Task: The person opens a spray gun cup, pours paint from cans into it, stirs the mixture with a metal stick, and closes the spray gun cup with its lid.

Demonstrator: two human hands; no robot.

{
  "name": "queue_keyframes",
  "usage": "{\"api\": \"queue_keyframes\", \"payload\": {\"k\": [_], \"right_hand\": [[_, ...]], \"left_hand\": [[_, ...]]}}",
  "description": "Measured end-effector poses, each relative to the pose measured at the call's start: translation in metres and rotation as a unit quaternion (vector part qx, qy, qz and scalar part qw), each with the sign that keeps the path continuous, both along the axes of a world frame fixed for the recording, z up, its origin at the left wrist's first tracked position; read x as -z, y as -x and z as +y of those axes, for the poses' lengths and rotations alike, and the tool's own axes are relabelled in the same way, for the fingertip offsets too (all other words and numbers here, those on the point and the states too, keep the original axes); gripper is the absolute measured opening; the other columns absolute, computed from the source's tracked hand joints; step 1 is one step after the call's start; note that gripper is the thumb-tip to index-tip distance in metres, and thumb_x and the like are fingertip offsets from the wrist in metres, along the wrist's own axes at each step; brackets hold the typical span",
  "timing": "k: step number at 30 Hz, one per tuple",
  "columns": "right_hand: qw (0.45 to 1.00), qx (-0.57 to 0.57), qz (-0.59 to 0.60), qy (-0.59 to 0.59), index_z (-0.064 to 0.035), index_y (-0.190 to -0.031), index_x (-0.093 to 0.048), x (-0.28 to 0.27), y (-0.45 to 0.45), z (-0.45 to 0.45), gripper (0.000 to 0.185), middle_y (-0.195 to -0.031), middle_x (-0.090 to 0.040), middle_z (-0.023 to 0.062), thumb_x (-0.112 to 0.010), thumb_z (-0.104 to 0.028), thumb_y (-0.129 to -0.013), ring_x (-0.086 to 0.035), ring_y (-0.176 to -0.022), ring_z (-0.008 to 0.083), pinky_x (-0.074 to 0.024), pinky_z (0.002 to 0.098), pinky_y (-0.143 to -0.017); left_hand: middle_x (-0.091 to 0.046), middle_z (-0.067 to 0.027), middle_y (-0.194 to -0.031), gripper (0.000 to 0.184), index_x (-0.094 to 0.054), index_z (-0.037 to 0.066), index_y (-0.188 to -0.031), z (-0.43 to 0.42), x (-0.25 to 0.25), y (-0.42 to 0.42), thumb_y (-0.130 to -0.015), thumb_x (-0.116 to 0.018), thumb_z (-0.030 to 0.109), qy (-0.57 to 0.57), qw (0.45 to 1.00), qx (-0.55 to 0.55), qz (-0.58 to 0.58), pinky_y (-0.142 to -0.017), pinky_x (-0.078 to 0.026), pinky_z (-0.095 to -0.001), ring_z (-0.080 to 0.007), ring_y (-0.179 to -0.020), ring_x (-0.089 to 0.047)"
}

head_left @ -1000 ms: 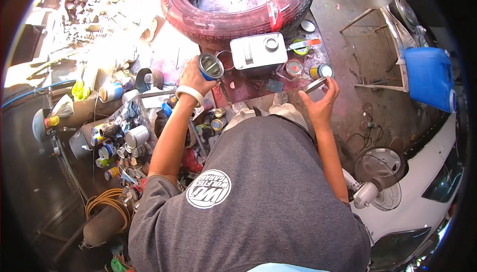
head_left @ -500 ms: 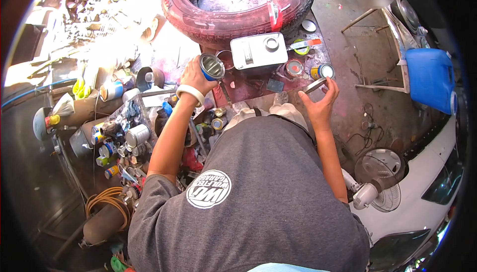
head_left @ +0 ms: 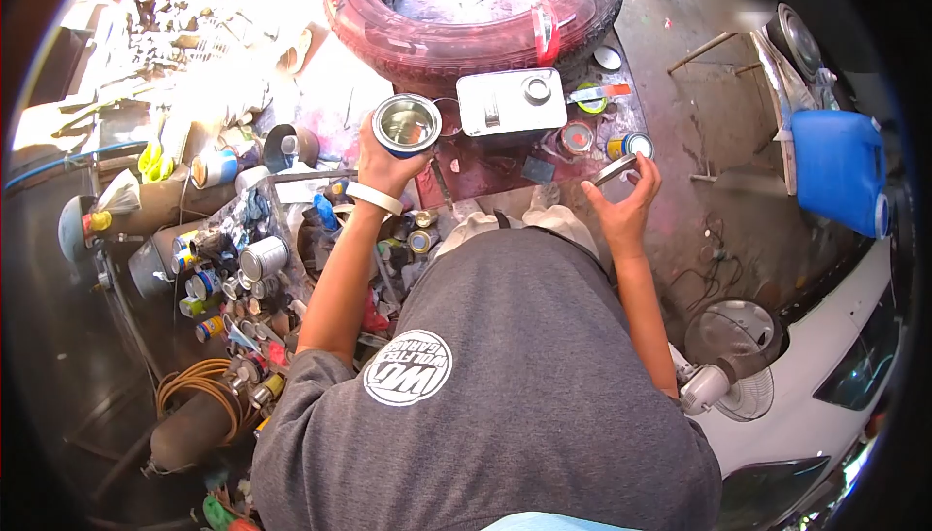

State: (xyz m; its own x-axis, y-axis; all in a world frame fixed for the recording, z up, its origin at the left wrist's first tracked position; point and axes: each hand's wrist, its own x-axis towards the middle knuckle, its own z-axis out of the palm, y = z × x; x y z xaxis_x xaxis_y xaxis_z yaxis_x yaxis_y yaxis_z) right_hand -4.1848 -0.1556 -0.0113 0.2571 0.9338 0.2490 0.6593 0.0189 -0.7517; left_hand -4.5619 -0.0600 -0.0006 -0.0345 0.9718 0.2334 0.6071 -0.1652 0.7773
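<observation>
An open metal can [head_left: 407, 127] is just left of the frame's upper middle, its bright mouth facing the camera. The left hand [head_left: 385, 164] has it in its grip, closed around the side nearest the body. The inside is shiny; whether it holds liquid cannot be told. The can looks stiff and fairly light, though any liquid would add weight and could slop if it tipped. Its smooth wall could turn slippery if wet, so the best hold is around the side, below the rim.

Right of the middle, the right hand [head_left: 623, 213] pinches a thin round lid [head_left: 614, 169] between thumb and fingers, its edge to the camera. The lid seems light and rigid, but its narrow edge gives little to hold; opposite sides of the rim suit it best.

Between the hands, on the reddish desk [head_left: 459, 182], lies a rectangular tin [head_left: 509, 107], with a small red-topped tin [head_left: 577, 138] near its lower right corner. A small blue-and-yellow can [head_left: 636, 146] stands just beyond the lid. A tire [head_left: 361, 18] fills the top middle. Farther out are a blue jug [head_left: 837, 167] at the right and a fan [head_left: 707, 387] at the lower right.
</observation>
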Motion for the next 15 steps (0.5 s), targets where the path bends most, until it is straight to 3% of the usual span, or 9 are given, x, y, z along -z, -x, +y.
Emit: {"api": "queue_keyframes", "payload": {"k": [5, 6, 7, 10, 15], "right_hand": [[1.000, -0.019, -0.001, -0.016, 0.0029, -0.146, -0.035, -0.003, 0.001, 0.002, 0.100, -0.140, -0.040, 0.0253, -0.091, -0.034, -0.072, -0.041, -0.133, 0.0416, -0.0366, 0.0493, -0.113], [0.999, -0.028, -0.015, -0.032, 0.0028, -0.146, -0.035, -0.005, 0.001, 0.005, 0.100, -0.140, -0.040, 0.0255, -0.091, -0.035, -0.072, -0.041, -0.133, 0.0417, -0.0369, 0.0493, -0.112], [0.999, -0.038, 0.006, -0.022, 0.0021, -0.147, -0.034, -0.013, 0.002, 0.009, 0.100, -0.140, -0.040, 0.0254, -0.091, -0.035, -0.072, -0.040, -0.133, 0.0417, -0.0375, 0.0493, -0.112], [0.996, -0.075, -0.032, -0.032, -0.0004, -0.148, -0.033, -0.035, 0.007, 0.022, 0.101, -0.143, -0.038, 0.0242, -0.092, -0.033, -0.072, -0.040, -0.134, 0.0402, -0.0387, 0.0487, -0.111], [0.986, -0.162, 0.008, -0.037, -0.0022, -0.148, -0.035, -0.068, 0.020, 0.045, 0.101, -0.144, -0.038, 0.0212, -0.093, -0.033, -0.071, -0.042, -0.132, 0.0363, -0.0411, 0.0457, -0.108]], "left_hand": [[-0.065, -0.0136, -0.121, 0.081, -0.048, 0.001, -0.131, -0.005, 0.001, -0.002, -0.066, -0.093, 0.018, -0.056, 0.998, -0.016, -0.031, -0.097, -0.051, -0.0402, -0.0241, -0.108, -0.065], [-0.061, -0.0157, -0.127, 0.096, -0.037, 0.001, -0.139, -0.010, 0.017, -0.002, -0.065, -0.095, 0.018, -0.056, 0.994, -0.037, -0.092, -0.101, -0.049, -0.0406, -0.0258, -0.113, -0.063], [-0.058, -0.0171, -0.131, 0.107, -0.028, 0.002, -0.144, -0.012, 0.020, -0.003, -0.064, -0.096, 0.020, -0.071, 0.993, -0.042, -0.082, -0.105, -0.047, -0.0416, -0.0277, -0.118, -0.061], [-0.052, -0.0179, -0.139, 0.112, -0.025, 0.002, -0.148, -0.021, 0.013, -0.017, -0.064, -0.097, 0.021, -0.084, 0.985, -0.065, -0.138, -0.111, -0.044, -0.0439, -0.0305, -0.130, -0.055], [-0.048, -0.0190, -0.143, 0.116, -0.021, 0.002, -0.150, -0.030, 0.025, -0.026, -0.066, -0.097, 0.026, -0.146, 0.965, -0.089, -0.201, -0.113, -0.042, -0.0455, -0.0320, -0.133, -0.052]]}}
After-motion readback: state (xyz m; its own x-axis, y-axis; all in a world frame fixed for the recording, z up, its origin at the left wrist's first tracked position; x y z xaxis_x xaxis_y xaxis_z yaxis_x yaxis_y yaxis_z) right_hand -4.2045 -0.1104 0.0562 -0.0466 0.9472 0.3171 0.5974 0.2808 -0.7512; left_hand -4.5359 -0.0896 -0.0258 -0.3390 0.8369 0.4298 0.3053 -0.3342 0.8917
